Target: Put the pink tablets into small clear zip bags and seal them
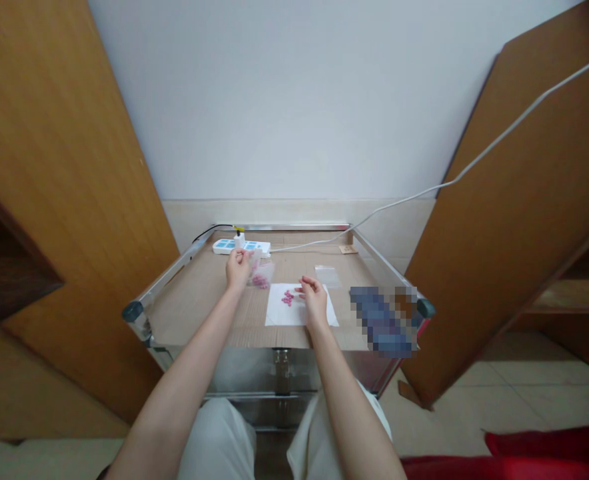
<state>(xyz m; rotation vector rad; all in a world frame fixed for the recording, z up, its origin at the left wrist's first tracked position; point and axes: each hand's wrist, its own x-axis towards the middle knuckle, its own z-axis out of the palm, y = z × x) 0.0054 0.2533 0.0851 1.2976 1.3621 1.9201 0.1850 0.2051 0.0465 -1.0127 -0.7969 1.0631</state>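
A white paper sheet [279, 312] lies on a cardboard-covered cart top [199, 300], with several small pink pieces [288, 298] on it. My left hand [238, 267] is closed, pinching the top of a small clear plastic bag [263, 274] that has pink pieces in its bottom. My right hand [313, 298] rests on the sheet just right of the pink pieces. Its fingers are curled in a pinch; whether they hold anything is too small to tell.
A second flat clear bag [328, 275] lies right of the sheet. A white power strip [241, 247] with a cable sits at the back. A blurred-out object [383, 319] is at the cart's right edge. Wooden boards [514, 220] lean on both sides.
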